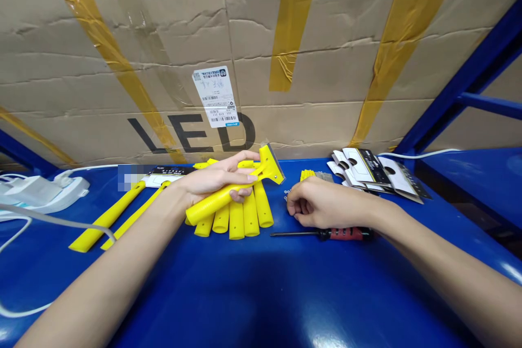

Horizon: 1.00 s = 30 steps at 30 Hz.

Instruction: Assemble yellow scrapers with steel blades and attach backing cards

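My left hand is wrapped round the handle of a yellow scraper, its wide head and metal blade pointing up and right. Beneath it several more yellow scraper handles lie side by side, partly covered. My right hand rests by a few small metal screws, fingers curled in; whatever they hold is hidden. Just below that hand lies a screwdriver with a red and black grip, tip to the left. Behind the hand are yellow pieces and a stack of grey metal blades.
Printed cardboard sleeves lie at the back right. Two yellow scrapers with cards lie at the left, near a white power strip and cables. A large taped carton stands behind the blue shelf, with blue frame posts at the sides.
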Each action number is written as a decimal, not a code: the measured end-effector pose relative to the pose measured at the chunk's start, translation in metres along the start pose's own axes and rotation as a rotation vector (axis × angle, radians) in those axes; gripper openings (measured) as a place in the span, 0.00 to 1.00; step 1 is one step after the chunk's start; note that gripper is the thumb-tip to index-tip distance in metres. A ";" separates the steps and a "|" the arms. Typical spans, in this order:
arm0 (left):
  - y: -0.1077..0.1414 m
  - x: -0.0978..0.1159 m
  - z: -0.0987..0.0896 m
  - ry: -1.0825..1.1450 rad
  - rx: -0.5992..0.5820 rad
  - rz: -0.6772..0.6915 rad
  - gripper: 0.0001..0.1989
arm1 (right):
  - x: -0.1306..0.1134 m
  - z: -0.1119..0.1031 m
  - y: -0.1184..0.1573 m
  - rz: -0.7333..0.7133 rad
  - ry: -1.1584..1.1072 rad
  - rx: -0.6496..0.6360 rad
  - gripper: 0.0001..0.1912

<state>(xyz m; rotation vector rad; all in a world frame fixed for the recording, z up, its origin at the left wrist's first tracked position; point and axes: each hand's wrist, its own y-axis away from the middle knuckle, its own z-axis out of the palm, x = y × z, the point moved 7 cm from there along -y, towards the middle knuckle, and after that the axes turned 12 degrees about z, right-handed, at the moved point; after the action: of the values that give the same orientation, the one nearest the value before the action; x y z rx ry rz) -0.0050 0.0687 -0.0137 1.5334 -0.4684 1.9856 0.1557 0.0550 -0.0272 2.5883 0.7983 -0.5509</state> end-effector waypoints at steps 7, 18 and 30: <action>-0.001 0.000 0.001 0.014 -0.001 -0.006 0.21 | -0.002 -0.006 0.000 0.011 0.068 0.066 0.05; 0.001 -0.002 0.004 -0.006 -0.010 -0.002 0.21 | 0.003 0.001 -0.001 0.088 0.110 -0.006 0.07; -0.001 -0.010 0.014 0.020 -0.088 -0.048 0.19 | -0.008 -0.039 0.005 -0.033 -0.404 0.360 0.07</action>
<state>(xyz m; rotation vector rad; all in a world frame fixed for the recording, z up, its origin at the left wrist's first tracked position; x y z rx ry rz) 0.0075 0.0586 -0.0192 1.4561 -0.4998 1.9167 0.1624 0.0648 0.0112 2.6346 0.6495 -1.2794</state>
